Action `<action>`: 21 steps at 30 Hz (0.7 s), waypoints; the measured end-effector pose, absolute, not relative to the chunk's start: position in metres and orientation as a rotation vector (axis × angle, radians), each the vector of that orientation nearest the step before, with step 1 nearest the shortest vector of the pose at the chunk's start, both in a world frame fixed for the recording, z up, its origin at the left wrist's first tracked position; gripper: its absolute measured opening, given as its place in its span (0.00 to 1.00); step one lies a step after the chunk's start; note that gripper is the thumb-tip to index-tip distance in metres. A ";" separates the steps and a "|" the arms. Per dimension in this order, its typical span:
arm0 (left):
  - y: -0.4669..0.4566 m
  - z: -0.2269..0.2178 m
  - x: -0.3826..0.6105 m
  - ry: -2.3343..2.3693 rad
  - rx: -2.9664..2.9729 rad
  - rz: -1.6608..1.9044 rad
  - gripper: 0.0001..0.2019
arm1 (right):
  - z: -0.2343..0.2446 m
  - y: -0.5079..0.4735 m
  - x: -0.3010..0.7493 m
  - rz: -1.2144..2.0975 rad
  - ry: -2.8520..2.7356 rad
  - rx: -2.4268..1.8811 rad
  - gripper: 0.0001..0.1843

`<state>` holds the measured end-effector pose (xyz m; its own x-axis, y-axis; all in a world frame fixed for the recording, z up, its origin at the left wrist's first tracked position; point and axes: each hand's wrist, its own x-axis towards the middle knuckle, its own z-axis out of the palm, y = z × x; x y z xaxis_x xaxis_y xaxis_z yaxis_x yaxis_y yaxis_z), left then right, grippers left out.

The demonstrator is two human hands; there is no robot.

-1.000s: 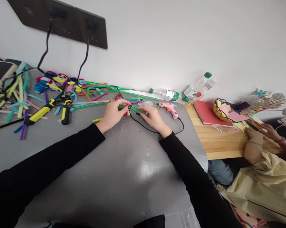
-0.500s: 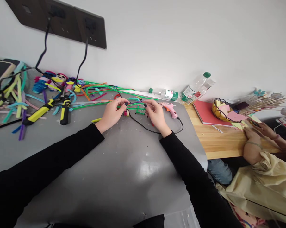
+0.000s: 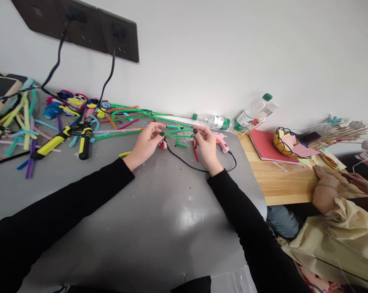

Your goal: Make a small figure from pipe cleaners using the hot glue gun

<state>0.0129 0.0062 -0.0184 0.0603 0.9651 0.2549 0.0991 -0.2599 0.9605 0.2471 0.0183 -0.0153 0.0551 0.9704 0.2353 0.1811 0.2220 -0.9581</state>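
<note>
My left hand (image 3: 147, 143) pinches one end of a green pipe cleaner (image 3: 174, 133) above the grey table top (image 3: 159, 219). My right hand (image 3: 206, 145) pinches the same green strand a little to the right, and a short red piece (image 3: 196, 153) hangs down from its fingers. A small pink and red bit (image 3: 163, 144) lies just under my left fingers. More green pipe cleaners (image 3: 127, 112) curve across the table behind both hands.
A pink glue gun (image 3: 220, 141) with a black cord (image 3: 187, 165) lies right of my hands. Yellow-handled pliers (image 3: 64, 136), loose coloured pipe cleaners (image 3: 22, 126), two water bottles (image 3: 233, 119). Another person (image 3: 333, 228) sits at the wooden table (image 3: 281, 183) beside a red book (image 3: 265, 145).
My right hand has risen off the table and moved right, drawing the green pipe cleaner out between both hands. The red piece now hangs from it. My left hand has barely shifted.
</note>
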 end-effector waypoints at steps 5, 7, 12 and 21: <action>0.005 -0.020 0.013 1.035 1.520 1.275 0.10 | -0.019 0.022 0.252 0.919 -1.363 -1.193 0.18; 0.004 -0.019 0.013 1.012 1.545 1.262 0.11 | -0.020 0.022 0.252 0.938 -1.396 -1.189 0.20; 0.001 -0.017 0.014 0.984 1.591 1.220 0.11 | -0.016 0.018 0.246 1.058 -1.475 -1.173 0.25; 0.001 -0.019 0.017 0.977 1.498 1.250 0.07 | -0.008 0.006 0.233 1.221 -1.678 -1.165 0.31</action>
